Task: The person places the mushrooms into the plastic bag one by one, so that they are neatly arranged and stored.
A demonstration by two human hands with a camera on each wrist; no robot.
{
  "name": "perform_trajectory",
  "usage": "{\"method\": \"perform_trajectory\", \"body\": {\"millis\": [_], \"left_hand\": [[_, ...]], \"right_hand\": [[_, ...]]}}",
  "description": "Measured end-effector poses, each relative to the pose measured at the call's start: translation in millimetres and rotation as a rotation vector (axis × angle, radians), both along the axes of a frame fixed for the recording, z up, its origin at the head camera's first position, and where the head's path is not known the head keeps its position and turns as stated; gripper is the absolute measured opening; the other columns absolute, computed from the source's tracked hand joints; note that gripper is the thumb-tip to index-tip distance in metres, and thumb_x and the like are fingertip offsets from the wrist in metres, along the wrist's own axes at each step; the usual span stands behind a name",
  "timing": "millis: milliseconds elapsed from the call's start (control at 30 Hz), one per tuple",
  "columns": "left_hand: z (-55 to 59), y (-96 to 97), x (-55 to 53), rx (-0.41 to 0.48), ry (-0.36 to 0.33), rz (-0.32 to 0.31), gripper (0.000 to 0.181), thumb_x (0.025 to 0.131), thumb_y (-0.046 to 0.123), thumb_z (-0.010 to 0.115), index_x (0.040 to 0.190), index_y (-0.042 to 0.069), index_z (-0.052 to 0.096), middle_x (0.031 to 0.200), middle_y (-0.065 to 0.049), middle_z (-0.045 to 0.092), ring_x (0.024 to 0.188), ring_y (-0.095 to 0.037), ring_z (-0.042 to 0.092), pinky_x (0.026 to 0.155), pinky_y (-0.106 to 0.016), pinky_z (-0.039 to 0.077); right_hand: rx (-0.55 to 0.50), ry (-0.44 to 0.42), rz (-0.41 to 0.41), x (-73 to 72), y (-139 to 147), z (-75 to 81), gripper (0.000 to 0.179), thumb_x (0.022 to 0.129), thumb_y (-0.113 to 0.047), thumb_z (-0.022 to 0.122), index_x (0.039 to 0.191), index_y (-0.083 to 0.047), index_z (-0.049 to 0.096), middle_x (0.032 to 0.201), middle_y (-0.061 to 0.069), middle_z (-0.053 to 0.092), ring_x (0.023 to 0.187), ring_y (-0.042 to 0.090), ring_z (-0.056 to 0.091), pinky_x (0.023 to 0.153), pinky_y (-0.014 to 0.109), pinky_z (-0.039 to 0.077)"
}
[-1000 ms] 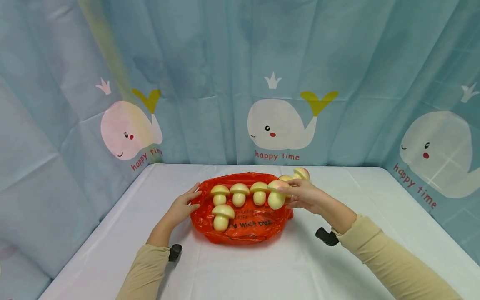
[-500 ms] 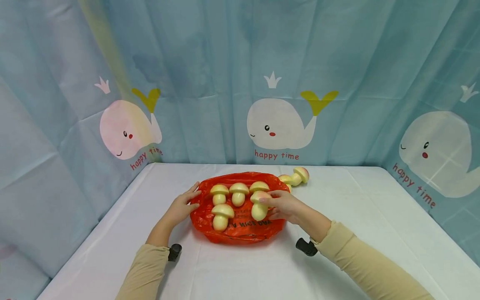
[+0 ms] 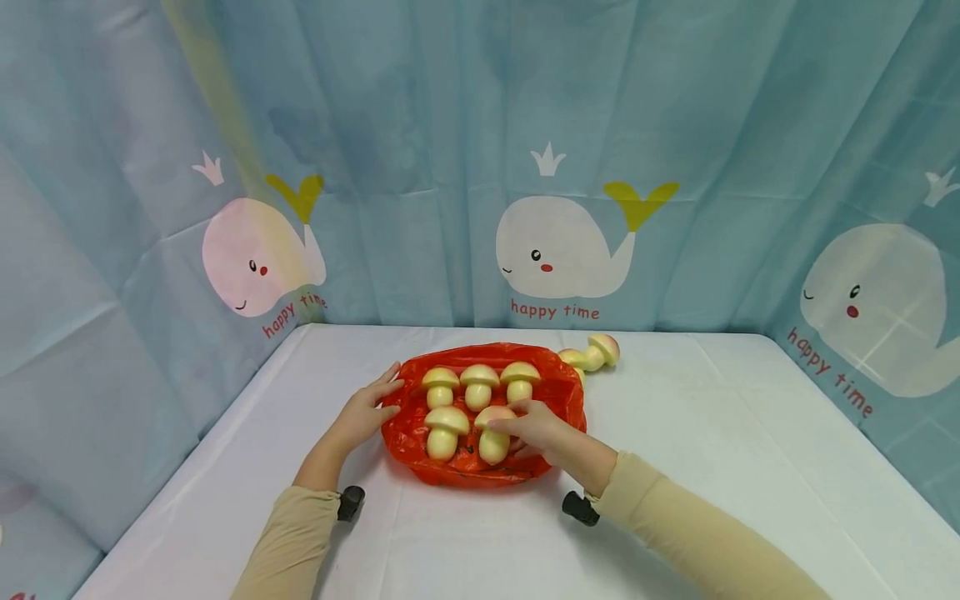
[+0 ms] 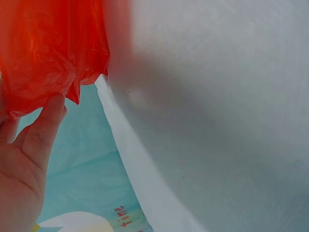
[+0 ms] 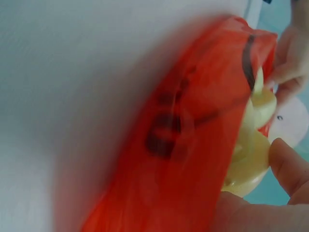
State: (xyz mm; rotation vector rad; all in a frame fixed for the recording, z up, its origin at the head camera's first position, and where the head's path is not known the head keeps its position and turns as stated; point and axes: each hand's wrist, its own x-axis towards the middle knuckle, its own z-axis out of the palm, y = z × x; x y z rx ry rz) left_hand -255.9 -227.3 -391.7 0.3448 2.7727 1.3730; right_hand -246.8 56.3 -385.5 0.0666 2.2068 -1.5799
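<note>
Pale-blue whale-print curtain [image 3: 420, 108] behind, white-covered worktop [image 3: 712, 400] below. Red plastic bag [image 3: 480, 477] sits mid-worktop, mouth spread wide toward the head view. From my end I count five toy mushrooms within its rim: back-left mushroom [image 3: 440, 388], back-middle mushroom [image 3: 479, 387], back-right mushroom [image 3: 520, 381], front-left mushroom [image 3: 447, 433], plus front-right mushroom [image 3: 492, 450], which I have in the right hand [image 3: 546, 429], thumb and fingers set around it, just beside the front-left one. Right wrist view agrees, though blurry. Can't tell if the held one rests on the bag's floor.

Left hand [image 3: 363, 417] is at the bag's left rim, thumb and fingers apart, tips touching the film; I can't tell if they pinch it or only brace it.

Progress, my judgement: bag loading looks past half. Four look placed; the fifth seems about in its spot, not yet let go. Left over, as I read it: far-right mushroom [image 3: 604, 349] and bag-side mushroom [image 3: 572, 357], both on the worktop just past the bag's back right edge, the latter partly hidden by the bag.
</note>
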Motion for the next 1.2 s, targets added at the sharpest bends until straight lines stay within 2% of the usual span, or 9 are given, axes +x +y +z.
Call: {"method": "perform_trajectory", "body": {"millis": [233,433,633,800,967,1200], "left_hand": [[-1.5,-0.5,-1.4,-0.003,0.033,-0.018,0.047,0.094,-0.005,0.053,0.139,-0.013,0.041,0.158,-0.020,0.019,0.143,-0.042,0.016,0.112,-0.058,0.022],[-2.4,-1.6,-2.0,-0.006,0.059,-0.026,0.047,0.093,-0.005,0.053,0.138,-0.014,0.042,0.157,-0.022,0.021,0.143,-0.043,0.017,0.111,-0.058,0.022],[-0.3,-0.6,-0.6,0.002,0.043,-0.025,0.047,0.093,-0.005,0.053,0.139,-0.013,0.042,0.157,-0.022,0.020,0.143,-0.043,0.017,0.111,-0.058,0.022],[-0.2,0.3,-0.6,0.004,0.026,-0.019,0.048,0.093,-0.005,0.052,0.139,-0.013,0.041,0.158,-0.021,0.019,0.143,-0.043,0.016,0.112,-0.058,0.021],[-1.4,-0.6,-2.2,-0.003,0.009,-0.013,0.048,0.094,-0.004,0.052,0.140,-0.012,0.040,0.159,-0.019,0.018,0.144,-0.042,0.014,0.112,-0.059,0.021],[-3.9,-1.8,-4.5,-0.005,0.008,-0.013,0.049,0.094,-0.004,0.052,0.140,-0.012,0.040,0.159,-0.019,0.018,0.144,-0.043,0.015,0.111,-0.059,0.022]], "right_hand": [[0.017,0.026,-0.007,1.2,-13,-5.8,0.073,0.087,-0.029,0.073,0.143,0.003,0.039,0.122,0.016,0.053,0.088,0.027,0.060,0.077,0.039,0.057],[0.018,0.059,0.021,0.7,-21,-6.2,0.072,0.088,-0.029,0.072,0.146,-0.002,0.038,0.127,0.016,0.052,0.089,0.025,0.060,0.077,0.040,0.056],[0.038,0.057,0.022,-0.1,-23,-3.5,0.070,0.087,-0.031,0.072,0.145,-0.005,0.042,0.125,0.014,0.053,0.091,0.026,0.058,0.079,0.040,0.054],[0.052,0.068,0.002,0.2,-21,-3.4,0.070,0.087,-0.030,0.073,0.144,-0.003,0.042,0.124,0.014,0.054,0.090,0.026,0.058,0.080,0.040,0.054],[0.038,0.077,-0.027,0.1,-22,-3.4,0.069,0.088,-0.030,0.073,0.142,-0.001,0.042,0.126,0.016,0.052,0.091,0.027,0.058,0.081,0.041,0.054],[0.031,0.070,-0.022,-0.1,-23,-3.4,0.071,0.087,-0.030,0.073,0.144,-0.003,0.040,0.127,0.016,0.051,0.092,0.028,0.058,0.079,0.042,0.055]]}}
